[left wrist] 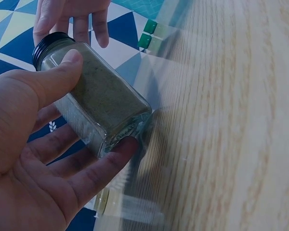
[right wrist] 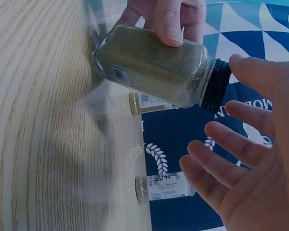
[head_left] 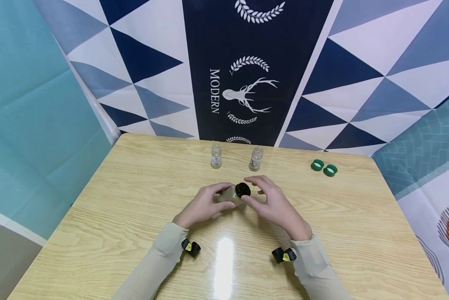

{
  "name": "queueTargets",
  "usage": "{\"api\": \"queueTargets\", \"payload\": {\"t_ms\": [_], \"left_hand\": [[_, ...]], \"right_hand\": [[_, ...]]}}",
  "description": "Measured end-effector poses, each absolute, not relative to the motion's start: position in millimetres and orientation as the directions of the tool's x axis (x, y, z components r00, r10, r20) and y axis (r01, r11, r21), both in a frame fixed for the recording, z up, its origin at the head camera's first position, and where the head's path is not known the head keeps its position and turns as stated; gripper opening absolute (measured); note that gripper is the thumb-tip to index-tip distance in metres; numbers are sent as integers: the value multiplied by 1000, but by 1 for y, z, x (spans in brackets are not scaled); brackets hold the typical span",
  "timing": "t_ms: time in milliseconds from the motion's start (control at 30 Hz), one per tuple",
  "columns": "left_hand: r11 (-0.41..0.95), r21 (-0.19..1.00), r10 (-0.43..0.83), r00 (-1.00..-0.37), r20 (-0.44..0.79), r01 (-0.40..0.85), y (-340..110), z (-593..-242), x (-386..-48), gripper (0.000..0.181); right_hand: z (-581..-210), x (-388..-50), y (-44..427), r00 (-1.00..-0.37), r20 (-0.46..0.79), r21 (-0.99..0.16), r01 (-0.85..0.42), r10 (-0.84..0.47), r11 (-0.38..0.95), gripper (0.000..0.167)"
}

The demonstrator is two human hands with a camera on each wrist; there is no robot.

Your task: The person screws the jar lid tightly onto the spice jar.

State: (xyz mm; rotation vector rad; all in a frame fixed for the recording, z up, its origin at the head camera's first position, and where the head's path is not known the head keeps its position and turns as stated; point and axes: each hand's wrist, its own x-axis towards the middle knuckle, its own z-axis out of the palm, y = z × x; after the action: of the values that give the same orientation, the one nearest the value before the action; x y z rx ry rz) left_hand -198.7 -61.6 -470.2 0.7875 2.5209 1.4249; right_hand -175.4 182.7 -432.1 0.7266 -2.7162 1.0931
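Observation:
My left hand (head_left: 206, 203) grips a square glass spice jar (left wrist: 103, 89), thumb on one face and fingers along the other side and base. Greenish-brown powder fills most of the jar, which lies tilted above the table with its black screw lid (right wrist: 216, 85) towards the right hand. Around that lid, my right hand (head_left: 274, 204) is spread; in the right wrist view its thumb tip is at the lid's edge, and whether it touches cannot be told. The other right fingers are loosely extended and apart from the jar.
Two small clear jars with labels, one on the left (head_left: 216, 157) and one on the right (head_left: 256, 159), stand near the table's back edge. Two green caps (head_left: 317, 165) lie at the back right. A patterned cloth (head_left: 153, 71) hangs behind the wooden table (head_left: 134, 179).

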Motion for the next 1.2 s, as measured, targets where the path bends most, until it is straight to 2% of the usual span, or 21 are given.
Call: {"api": "queueTargets", "payload": {"t_ms": [333,1200], "left_hand": [[410,828,510,-849,138,382,-61,-470,-198,51],[415,823,510,-848,142,388,-61,-470,-199,49]], "right_hand": [[-433,-175,183,-833,303,-629,-540,-463,560,55],[-433,-175,182,-837,319,-625,-538,-445,565,45]]}}
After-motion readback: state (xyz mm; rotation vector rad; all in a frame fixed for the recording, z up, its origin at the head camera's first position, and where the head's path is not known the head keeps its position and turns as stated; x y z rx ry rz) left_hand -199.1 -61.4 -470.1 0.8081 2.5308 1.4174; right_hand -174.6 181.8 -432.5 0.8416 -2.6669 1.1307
